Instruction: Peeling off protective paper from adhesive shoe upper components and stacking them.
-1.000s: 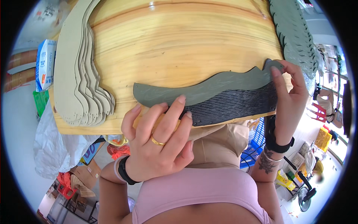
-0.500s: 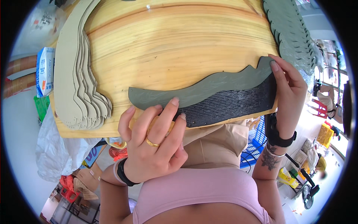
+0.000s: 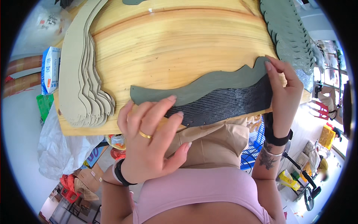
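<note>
A long grey-green wavy-edged cut piece [image 3: 209,84] lies on top of a black ribbed piece [image 3: 227,104] at the near edge of a wooden table [image 3: 179,41]. My left hand [image 3: 149,138] rests its fingertips on the left part of both pieces, fingers spread. Over at the right end, my right hand [image 3: 285,91] pinches the two pieces together between fingers and thumb. A gold ring is on my left hand, and black bands are on both wrists.
A stack of beige wavy-edged pieces [image 3: 80,71] lies along the table's left side. A row of grey-green pieces [image 3: 289,31] runs down the right side. A blue and white carton [image 3: 50,69] and a white plastic bag [image 3: 61,145] are to the left. Crates and clutter sit on the floor.
The grey-green and black pieces have slid to the left along the table's near edge. My left hand has spread flatter over their left part; my right hand followed at the right end.
</note>
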`<move>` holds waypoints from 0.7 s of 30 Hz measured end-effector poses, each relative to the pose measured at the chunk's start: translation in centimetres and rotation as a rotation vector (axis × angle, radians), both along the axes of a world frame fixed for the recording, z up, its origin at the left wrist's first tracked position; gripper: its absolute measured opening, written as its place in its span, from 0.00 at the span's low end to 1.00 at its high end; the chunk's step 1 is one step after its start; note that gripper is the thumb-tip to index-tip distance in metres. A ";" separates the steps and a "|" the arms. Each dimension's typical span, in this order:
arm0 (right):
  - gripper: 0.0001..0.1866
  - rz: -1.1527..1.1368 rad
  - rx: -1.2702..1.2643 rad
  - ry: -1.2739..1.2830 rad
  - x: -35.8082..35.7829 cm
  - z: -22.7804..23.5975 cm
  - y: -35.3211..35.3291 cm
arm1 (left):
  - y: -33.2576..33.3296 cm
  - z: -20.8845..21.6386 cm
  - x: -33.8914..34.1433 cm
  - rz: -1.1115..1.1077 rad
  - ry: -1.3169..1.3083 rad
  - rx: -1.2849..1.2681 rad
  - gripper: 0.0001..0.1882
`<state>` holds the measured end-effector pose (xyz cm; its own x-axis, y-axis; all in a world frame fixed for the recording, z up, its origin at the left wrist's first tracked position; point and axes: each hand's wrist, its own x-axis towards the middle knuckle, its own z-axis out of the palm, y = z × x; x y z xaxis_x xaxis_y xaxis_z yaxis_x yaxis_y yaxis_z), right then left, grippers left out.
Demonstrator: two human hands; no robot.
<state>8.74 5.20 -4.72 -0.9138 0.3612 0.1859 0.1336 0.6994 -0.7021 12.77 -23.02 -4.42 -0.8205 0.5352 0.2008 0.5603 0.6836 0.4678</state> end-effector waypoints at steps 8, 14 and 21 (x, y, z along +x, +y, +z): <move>0.06 -0.014 0.013 -0.013 3.3 0.5 -0.1 | 1.3 1.7 0.1 0.166 0.223 0.235 0.20; 0.06 -0.083 -0.196 -0.045 4.5 0.0 -0.2 | 10.1 -1.8 0.1 -0.064 0.313 0.159 0.21; 0.05 -0.047 -0.230 -0.015 4.2 0.3 0.1 | 10.7 -2.2 0.7 -0.081 0.338 0.053 0.19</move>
<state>12.93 5.31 -4.45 -0.8969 0.4348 0.0806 0.1738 0.5142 -0.8399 13.47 -12.34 -6.63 -0.6585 0.5772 0.4829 0.7407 0.6106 0.2802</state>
